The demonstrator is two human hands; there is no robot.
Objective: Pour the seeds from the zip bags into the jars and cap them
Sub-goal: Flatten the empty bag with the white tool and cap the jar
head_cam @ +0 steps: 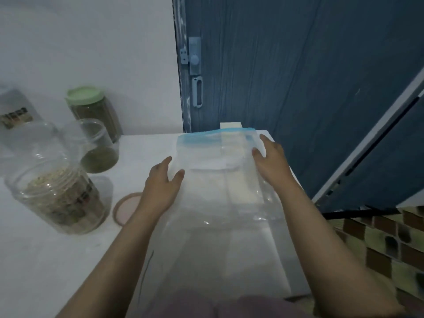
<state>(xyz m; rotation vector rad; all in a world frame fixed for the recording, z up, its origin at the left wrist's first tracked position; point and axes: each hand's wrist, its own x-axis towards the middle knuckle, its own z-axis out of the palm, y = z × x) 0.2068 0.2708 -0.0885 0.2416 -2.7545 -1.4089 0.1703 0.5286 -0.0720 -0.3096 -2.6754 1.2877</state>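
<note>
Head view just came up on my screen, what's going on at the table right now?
A person's left hand and right hand lie flat, fingers straight, on a clear zip bag that looks empty, spread on the white table. To the left stand two uncapped jars holding seeds, a green-lidded jar behind them, and a loose pink lid on the table.
</note>
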